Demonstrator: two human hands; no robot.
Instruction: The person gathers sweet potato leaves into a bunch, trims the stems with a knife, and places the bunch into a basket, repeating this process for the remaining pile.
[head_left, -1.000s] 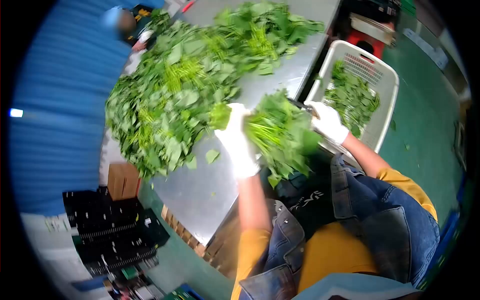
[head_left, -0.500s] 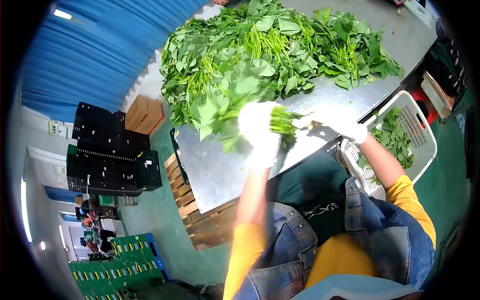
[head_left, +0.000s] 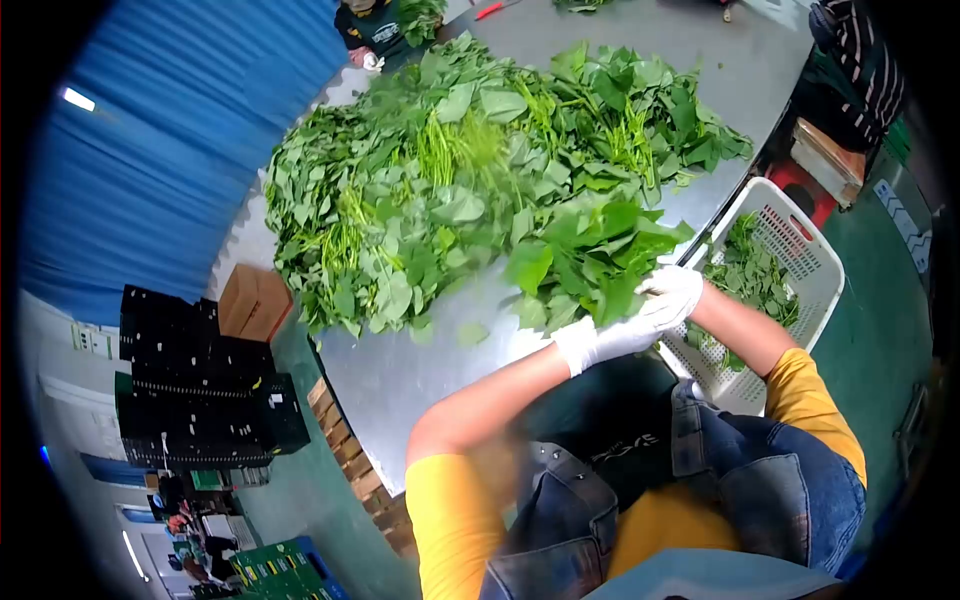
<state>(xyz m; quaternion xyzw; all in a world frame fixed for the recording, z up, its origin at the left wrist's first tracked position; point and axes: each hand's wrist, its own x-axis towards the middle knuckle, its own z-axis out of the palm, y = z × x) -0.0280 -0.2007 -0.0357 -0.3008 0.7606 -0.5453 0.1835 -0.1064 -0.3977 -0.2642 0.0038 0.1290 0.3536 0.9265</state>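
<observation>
Both my hands wear white gloves and meet at the table's right edge. My left hand [head_left: 610, 335] reaches across from the lower left, and my right hand [head_left: 675, 288] sits just above it. Together they grip the stem end of a bunch of leafy greens [head_left: 585, 250], whose broad leaves fan out over the steel table [head_left: 420, 370]. Behind the bunch a big pile of loose greens [head_left: 450, 170] covers most of the table. The stems themselves are hidden under the gloves and leaves.
A white plastic basket [head_left: 800, 255] holding some greens stands on the floor at my right. A cardboard box [head_left: 255, 300], black crates [head_left: 200, 390] and a wooden pallet [head_left: 350, 450] lie left of the table. Other people work at the far end [head_left: 375, 25].
The bunch has moved right, toward the table's edge near the basket. My left hand slid from the bunch's middle to its stem end beside my right hand.
</observation>
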